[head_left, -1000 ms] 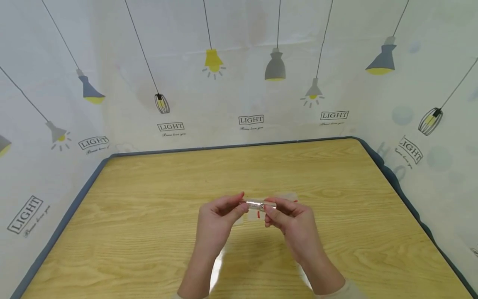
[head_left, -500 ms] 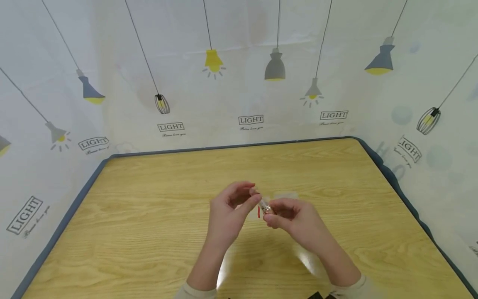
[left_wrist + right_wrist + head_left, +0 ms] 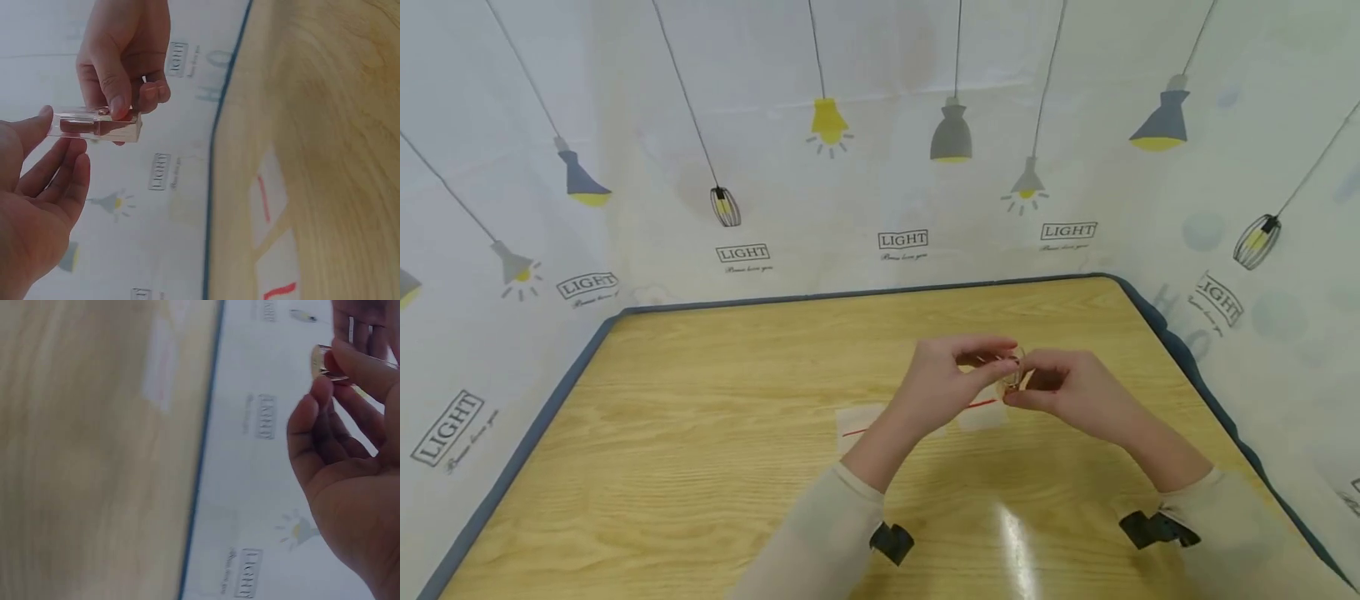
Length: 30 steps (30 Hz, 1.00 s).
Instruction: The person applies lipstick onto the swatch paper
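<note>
A small lipstick (image 3: 1012, 379) in a clear case with reddish-brown and shiny parts is held above the table, right of the middle in the head view. My left hand (image 3: 946, 379) pinches one end between thumb and fingers, and my right hand (image 3: 1081, 392) pinches the other. The left wrist view shows the see-through case of the lipstick (image 3: 78, 128) lying sideways between both hands. Fingers cover much of the lipstick (image 3: 320, 362) in the right wrist view, where just its shiny end shows.
Below the hands, pale paper pieces with red strokes lie on the wooden table (image 3: 700, 433), including one at left (image 3: 857, 417) and one nearer the hands (image 3: 983, 418). A wall sheet printed with lamps (image 3: 820, 208) rises behind the table edge. Black bands (image 3: 892, 543) sit at the sleeves.
Both hands have moved right and farther from the body with the lipstick, which has turned from lying level to more upright in the head view. More paper pieces are uncovered.
</note>
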Motion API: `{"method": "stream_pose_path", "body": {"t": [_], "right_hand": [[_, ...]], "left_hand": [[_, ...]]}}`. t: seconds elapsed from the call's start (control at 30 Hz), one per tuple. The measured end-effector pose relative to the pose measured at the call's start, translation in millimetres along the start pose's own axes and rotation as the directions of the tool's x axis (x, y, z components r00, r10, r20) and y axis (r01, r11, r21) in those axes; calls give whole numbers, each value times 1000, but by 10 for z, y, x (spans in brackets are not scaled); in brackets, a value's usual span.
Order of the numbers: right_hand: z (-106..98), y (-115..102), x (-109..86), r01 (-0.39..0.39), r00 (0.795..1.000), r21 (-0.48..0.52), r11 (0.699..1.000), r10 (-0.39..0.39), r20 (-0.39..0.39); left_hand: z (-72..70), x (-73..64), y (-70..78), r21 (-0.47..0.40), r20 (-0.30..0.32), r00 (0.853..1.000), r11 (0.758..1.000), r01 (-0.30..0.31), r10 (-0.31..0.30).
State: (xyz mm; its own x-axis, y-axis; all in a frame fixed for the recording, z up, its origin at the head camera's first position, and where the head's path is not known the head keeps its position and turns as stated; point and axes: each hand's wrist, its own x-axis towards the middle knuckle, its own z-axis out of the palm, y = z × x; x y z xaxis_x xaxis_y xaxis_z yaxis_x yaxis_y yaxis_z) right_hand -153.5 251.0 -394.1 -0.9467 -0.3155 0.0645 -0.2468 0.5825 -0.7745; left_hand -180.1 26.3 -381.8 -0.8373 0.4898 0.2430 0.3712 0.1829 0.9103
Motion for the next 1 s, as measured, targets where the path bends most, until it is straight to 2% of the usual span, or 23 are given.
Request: {"method": "stream_pose_path", "body": {"t": [0.13,0.27,0.4,0.5,0.73,0.9,1.0], "right_hand": [[-73,190,21,-67,998,-31,997,67,-17],[-66,399,38,-130,991,-9,991,130,-12],[-34,599,51,-192,981,42,981,191,10],[-25,724,55,-230,973,96,968,227,35],[-42,941,58,-277,960,207,938,263,94],[-32,1000,63,-311,948,197,930,289,133],[-25,1036,55,-312,948,190,931,291,131]], "left_hand": [[149,171,-133,-31,10,999,999,44,-44],[285,266,-283,-76,11,995,992,99,-98],[411,312,-407,-104,7,982,976,189,-189],[504,341,-477,-110,-9,972,966,233,-235],[704,406,-594,-88,-9,969,966,244,-246],[799,419,-639,-65,-9,965,963,261,-262],[849,425,-662,-55,-13,965,964,262,-263]]}}
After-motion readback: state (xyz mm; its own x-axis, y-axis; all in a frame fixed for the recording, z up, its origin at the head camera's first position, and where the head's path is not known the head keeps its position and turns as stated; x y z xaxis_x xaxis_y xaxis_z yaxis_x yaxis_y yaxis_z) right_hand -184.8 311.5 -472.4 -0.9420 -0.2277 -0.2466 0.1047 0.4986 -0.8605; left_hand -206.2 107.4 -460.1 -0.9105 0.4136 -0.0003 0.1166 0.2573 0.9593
